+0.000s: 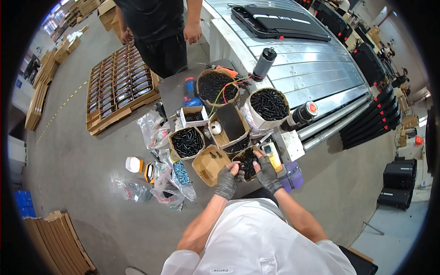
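Observation:
In grey fingerless gloves, both my hands are over a small box of black parts (246,166) at the near edge of the work table. My left hand (226,181) is at the box's left side, thumb and fingers drawn together; whatever they hold is too small to make out. From the right, my right hand (266,174) reaches over the rim with fingers stretched and thumb apart. Beside my left hand stands an open cardboard box (207,170) with a few dark screws at its bottom. A phone-like device with a yellow screen (274,161) lies just beyond my right hand.
Several tubs of black screws (187,143), a white bucket (250,114) and a blue power screwdriver (190,94) crowd the table. Bagged blue screws (180,172) lie to the left. A metal roller conveyor (311,68) carries a black treadmill-like unit (279,22). Another person (156,32) stands across.

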{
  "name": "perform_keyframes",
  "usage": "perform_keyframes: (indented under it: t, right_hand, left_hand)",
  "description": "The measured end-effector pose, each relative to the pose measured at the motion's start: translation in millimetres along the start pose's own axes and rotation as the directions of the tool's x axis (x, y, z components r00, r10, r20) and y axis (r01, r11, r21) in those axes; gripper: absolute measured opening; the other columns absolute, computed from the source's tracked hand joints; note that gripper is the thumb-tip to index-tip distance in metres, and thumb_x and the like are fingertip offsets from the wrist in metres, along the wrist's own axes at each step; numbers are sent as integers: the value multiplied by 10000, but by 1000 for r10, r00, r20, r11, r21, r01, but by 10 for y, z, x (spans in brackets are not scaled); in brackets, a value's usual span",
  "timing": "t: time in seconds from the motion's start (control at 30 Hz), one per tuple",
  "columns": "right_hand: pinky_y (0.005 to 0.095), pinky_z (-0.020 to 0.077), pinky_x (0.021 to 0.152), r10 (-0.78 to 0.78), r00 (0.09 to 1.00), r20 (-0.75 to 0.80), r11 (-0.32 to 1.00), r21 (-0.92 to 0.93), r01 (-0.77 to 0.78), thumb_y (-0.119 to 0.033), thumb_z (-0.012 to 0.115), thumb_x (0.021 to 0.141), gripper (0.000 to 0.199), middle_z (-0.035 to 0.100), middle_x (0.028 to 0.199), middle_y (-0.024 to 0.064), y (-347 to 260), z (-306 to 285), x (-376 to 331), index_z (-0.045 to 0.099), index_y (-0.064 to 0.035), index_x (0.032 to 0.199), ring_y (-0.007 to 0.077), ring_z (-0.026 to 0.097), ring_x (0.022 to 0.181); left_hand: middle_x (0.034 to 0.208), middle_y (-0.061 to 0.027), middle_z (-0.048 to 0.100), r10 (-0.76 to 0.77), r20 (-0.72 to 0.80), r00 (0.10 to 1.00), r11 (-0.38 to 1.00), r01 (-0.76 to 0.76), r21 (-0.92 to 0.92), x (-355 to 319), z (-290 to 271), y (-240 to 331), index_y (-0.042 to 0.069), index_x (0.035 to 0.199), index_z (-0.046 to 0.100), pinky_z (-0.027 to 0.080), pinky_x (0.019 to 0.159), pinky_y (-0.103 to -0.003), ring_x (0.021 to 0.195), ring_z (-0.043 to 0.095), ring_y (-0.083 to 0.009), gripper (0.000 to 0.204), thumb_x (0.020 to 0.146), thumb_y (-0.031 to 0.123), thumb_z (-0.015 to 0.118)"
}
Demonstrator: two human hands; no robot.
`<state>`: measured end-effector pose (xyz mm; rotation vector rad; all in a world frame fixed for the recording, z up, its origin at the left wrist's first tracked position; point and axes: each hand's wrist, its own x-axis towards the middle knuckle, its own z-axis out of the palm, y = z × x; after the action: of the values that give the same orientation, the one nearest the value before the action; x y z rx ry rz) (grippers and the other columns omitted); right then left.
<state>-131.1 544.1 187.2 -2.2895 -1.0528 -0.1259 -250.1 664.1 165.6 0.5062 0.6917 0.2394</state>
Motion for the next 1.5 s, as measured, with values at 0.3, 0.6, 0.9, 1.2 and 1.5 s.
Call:
perform_keyframes:
  t: [0.3,0.6,0.9,1.2,1.5]
  right_hand:
    - [354,511,691,-21,995,94,944,329,-11,-140,604,881,182,658,875,140,-570,-135,98,619,-43,1033,301,650,795]
    - [347,507,671,-186,929,321,952,292,90,-120,602,874,134,655,863,127,-823,-206,340,610,-48,987,297,644,770]
    - [392,501,699,-285,842,457,949,258,181,-137,590,868,160,642,894,167,-689,459,339,599,-27,984,342,628,822]
    - [426,494,760,-104,868,485,941,331,-72,-132,553,864,182,643,927,199,-722,899,400,597,-40,1014,374,618,878]
    - [335,517,774,7,887,461,899,386,-208,-64,592,852,227,662,964,135,-601,512,-11,585,-32,1077,269,656,895]
  left_hand:
    - [901,-53,658,79,0,997,995,-79,63,-106,-4,97,22,1090,642,526,689,-264,754,620,-133,237,904,167,631]
    - [984,-48,654,81,106,991,996,-84,27,-229,-239,195,-11,1198,584,495,790,-247,877,611,-123,342,916,180,616]
    - [1095,-129,637,558,-19,829,625,-406,667,-248,-740,2,49,1373,423,457,906,-304,1069,569,-179,584,840,121,650]
    - [909,-188,649,640,22,768,227,-217,949,383,-858,114,61,1033,661,485,782,-416,882,624,-354,226,821,95,591]
    - [1018,-203,640,637,-174,751,149,101,984,866,-804,150,30,995,684,461,869,-427,977,599,-353,299,839,272,600]
